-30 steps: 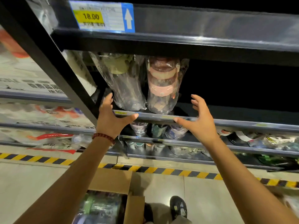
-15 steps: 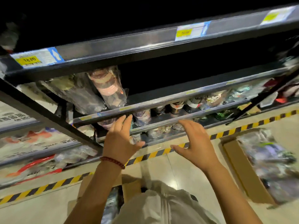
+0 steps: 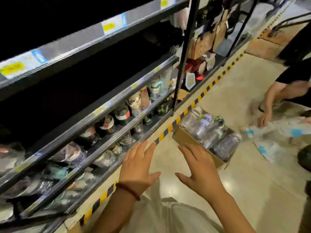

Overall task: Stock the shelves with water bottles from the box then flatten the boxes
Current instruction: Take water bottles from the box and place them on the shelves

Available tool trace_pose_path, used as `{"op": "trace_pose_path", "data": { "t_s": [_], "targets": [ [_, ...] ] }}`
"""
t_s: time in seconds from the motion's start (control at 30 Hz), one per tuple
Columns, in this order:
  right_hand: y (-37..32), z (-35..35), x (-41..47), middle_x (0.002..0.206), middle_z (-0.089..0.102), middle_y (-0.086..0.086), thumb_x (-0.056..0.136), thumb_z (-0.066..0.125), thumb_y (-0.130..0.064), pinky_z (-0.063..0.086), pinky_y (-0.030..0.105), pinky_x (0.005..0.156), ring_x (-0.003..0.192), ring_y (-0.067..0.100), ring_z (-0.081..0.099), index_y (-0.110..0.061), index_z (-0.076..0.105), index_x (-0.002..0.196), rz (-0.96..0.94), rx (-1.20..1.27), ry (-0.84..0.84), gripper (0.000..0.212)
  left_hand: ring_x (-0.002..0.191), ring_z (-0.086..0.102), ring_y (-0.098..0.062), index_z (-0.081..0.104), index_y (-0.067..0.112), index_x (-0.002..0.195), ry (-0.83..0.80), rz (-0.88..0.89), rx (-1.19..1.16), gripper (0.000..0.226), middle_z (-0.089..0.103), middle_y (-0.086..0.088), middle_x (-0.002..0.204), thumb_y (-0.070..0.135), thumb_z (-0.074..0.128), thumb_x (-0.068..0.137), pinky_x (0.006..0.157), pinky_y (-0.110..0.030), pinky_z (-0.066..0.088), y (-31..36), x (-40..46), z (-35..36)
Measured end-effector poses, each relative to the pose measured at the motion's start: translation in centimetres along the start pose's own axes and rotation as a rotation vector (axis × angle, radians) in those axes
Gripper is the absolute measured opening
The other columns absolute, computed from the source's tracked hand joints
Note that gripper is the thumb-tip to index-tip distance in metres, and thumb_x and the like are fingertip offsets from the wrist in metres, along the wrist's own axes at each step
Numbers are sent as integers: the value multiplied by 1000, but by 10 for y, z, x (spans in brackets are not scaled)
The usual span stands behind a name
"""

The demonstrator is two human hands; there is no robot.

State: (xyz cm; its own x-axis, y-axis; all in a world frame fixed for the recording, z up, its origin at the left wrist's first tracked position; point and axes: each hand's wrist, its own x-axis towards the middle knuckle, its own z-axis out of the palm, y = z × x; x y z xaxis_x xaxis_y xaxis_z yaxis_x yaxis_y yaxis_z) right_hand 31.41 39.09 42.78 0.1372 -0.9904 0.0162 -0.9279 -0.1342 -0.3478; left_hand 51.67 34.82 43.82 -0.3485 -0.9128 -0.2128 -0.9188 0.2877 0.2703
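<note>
An open cardboard box (image 3: 186,137) sits on the floor to the right, holding several plastic-wrapped water bottles (image 3: 210,130). My left hand (image 3: 138,165), with a red bead bracelet at the wrist, hovers empty with fingers spread above the floor by the shelf's lower edge. Just short of the box's near corner, my right hand (image 3: 200,172) is also empty with fingers apart. Wrapped bottles (image 3: 121,115) stand in rows on the lower dark metal shelves (image 3: 107,105) at left. The middle shelf level looks dark and bare.
A yellow-and-black striped strip (image 3: 196,101) runs along the shelf base. Another person (image 3: 286,86) crouches at right, one hand on plastic-wrapped packs (image 3: 276,128) on the floor. Paper bags and a mirror (image 3: 200,69) fill the neighbouring shelf bay. Another cardboard box (image 3: 264,47) sits farther back.
The view swung right and down from the upper shelf to the floor. Both hands dropped from the shelf edge and moved toward the box of bottles, still empty.
</note>
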Motion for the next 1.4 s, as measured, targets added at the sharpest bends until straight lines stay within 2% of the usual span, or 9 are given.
{"op": "trace_pose_path", "data": {
  "t_s": [0.17, 0.3, 0.43, 0.57, 0.7, 0.93, 1.07, 1.17, 1.4],
  "targets": [
    [60, -6, -25, 129, 56, 8, 65, 68, -52, 49, 49, 90, 118, 33, 54, -19, 44, 132, 218, 27, 9, 78, 145, 7, -18, 12, 32, 149, -82, 154, 16, 87, 12, 6, 157, 53, 59, 79, 116, -38, 13, 59, 43, 13],
    [89, -10, -25, 126, 59, 7, 68, 61, -54, 52, 45, 87, 113, 31, 58, -19, 48, 129, 355, 39, 22, 71, 121, 54, -30, 43, 23, 132, -120, 296, 60, 81, 55, -6, 132, 60, 55, 60, 89, -47, 51, 81, 80, 23],
    [122, -13, -12, 122, 61, 6, 65, 65, -52, 53, 44, 84, 110, 30, 59, -20, 49, 126, 477, 42, 35, 71, 108, 62, -31, 51, 19, 125, -141, 394, 36, 95, 62, -10, 120, 51, 84, 41, 77, -46, 56, 101, 136, 32],
    [165, -17, 23, 117, 63, 4, 62, 66, -52, 52, 40, 80, 105, 29, 61, -20, 53, 122, 625, 57, 39, 70, 115, 58, -29, 53, 16, 130, -209, 421, 21, 98, 58, -8, 127, 51, 87, 45, 89, -42, 52, 122, 219, 35],
    [213, -23, 73, 117, 62, 3, 65, 64, -52, 50, 38, 82, 107, 28, 60, -19, 57, 124, 736, 96, 26, 68, 137, 29, -19, 28, 26, 145, -269, 419, -21, 90, 31, 2, 149, 57, 70, 72, 111, -36, 31, 143, 310, 33],
    [311, -4, 146, 133, 53, 4, 74, 66, -45, 41, 37, 94, 124, 28, 46, -16, 48, 135, 958, 246, -2, 70, 140, 24, -17, 19, 28, 148, -460, 452, -37, 92, 24, 5, 153, 52, 70, 75, 113, -32, 27, 182, 441, 67],
    [373, 31, 165, 145, 41, 0, 80, 68, -36, 35, 30, 100, 132, 21, 35, -22, 34, 145, 1071, 373, -63, 75, 136, 30, -20, 24, 24, 147, -608, 388, -59, 87, 30, -1, 150, 42, 72, 77, 108, -28, 28, 203, 496, 112],
    [420, 70, 169, 144, 43, 3, 78, 72, -33, 38, 33, 103, 131, 22, 39, -21, 37, 143, 1217, 562, -44, 75, 131, 38, -19, 33, 21, 143, -665, 238, -160, 81, 39, -3, 145, 32, 76, 76, 97, -22, 33, 213, 530, 164],
    [520, 187, 158, 135, 51, 6, 74, 79, -26, 40, 30, 96, 123, 24, 48, -16, 42, 138, 1417, 767, -61, 74, 126, 44, -23, 38, 12, 139, -727, -87, -297, 80, 45, -5, 139, 21, 81, 72, 97, -26, 36, 216, 591, 322]
  ]
}}
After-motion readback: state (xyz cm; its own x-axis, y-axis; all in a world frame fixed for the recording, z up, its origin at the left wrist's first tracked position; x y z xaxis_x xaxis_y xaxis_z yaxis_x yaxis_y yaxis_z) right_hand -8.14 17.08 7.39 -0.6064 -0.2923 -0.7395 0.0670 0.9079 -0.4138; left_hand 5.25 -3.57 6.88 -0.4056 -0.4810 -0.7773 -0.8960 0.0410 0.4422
